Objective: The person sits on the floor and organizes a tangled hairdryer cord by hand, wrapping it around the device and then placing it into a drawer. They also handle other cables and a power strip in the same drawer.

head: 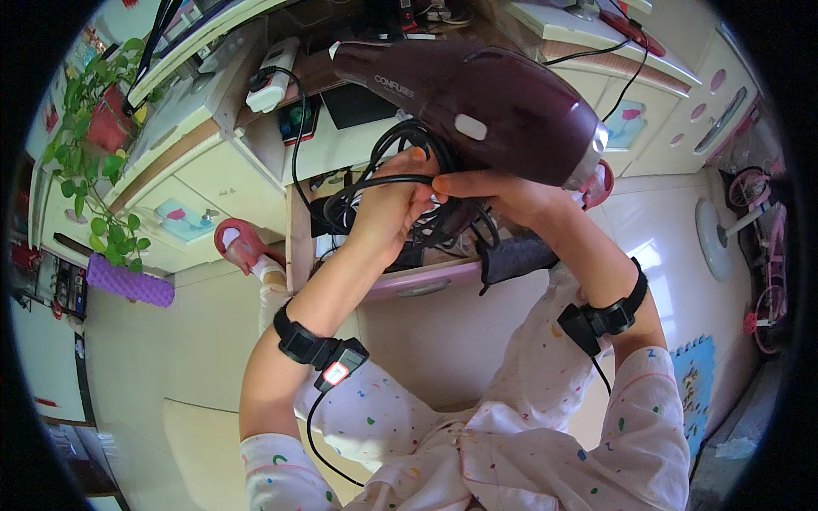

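Note:
A dark maroon hair dryer (511, 108) lies across the upper middle, its narrow nozzle towards the left and its silver rim at the right. Below its body, my left hand (399, 198) is closed on a looped bundle of black power cord (409, 137). My right hand (505, 191) is under the dryer, with its thumb or a finger on the cord beside my left hand; whether it also bears the dryer is partly hidden. Under both hands is an open drawer (428, 281) with a pink front, holding more cables. A dark grey cloth pouch (517, 259) hangs over its right front edge.
A white power strip (275, 80) with a black plug lies at the upper left, near a phone (298, 121). White cabinets (223, 185) flank the drawer. A potted trailing plant (108, 121) and a purple foam roller (131, 281) are at the left; a pink bicycle (760, 191) stands far right.

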